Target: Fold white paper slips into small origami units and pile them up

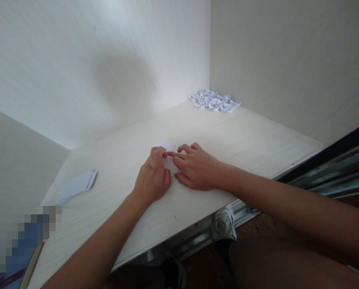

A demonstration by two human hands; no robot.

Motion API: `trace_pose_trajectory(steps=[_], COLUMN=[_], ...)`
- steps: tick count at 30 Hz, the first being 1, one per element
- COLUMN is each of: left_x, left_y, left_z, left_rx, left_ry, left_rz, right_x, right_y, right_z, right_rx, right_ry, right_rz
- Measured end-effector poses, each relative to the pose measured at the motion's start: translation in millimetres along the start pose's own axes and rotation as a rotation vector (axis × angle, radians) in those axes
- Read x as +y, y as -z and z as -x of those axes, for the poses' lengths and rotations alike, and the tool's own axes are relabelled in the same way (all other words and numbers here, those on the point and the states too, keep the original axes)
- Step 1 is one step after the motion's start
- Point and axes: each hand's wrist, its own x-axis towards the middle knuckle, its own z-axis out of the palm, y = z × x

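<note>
A small piece of white paper (pixel 166 143) lies flat on the white tabletop, partly hidden behind my fingers. My left hand (pixel 154 175) is curled at the paper's near side, its fingertips pressed onto it. Beside it, my right hand (pixel 197 165) reaches in from the right with the index finger stretched out toward the left fingertips. The other right fingers are bent and spread, and the thumb is apart from them. The lower part of the paper is hard to make out against the white surface.
Several folded white paper shapes with pointed ends (pixel 213 101) are heaped in the far corner. A stack of white paper sheets (pixel 77 185) lies at the left. Pale walls (pixel 155 60) enclose the tabletop (pixel 131 132); its front edge runs above my legs.
</note>
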Motion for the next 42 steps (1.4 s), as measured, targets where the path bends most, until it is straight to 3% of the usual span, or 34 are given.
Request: trace_pose_trajectory(steps=[9,18,34,42], left_x=[0,-6,-47,-38], left_y=[-3,-4,-12,-10], left_z=[-2,-11,-36,-36], left_rx=[-0.015,-0.082,0.030,0.011], left_ry=[0.015,0.117,0.101,0.198], left_rz=[-0.036,-0.157,-0.110,-0.110], right_x=[-1,-2,-4,-4], right_y=[-7,-5,-7,-5], right_z=[-5,-8,-2,2], right_rx=[0.013,0.005,0.003,-0.007], right_ry=[-0.017,-0.005,-0.034,-0.016], right_rz=[0.028,0.064,0.023,-0.038])
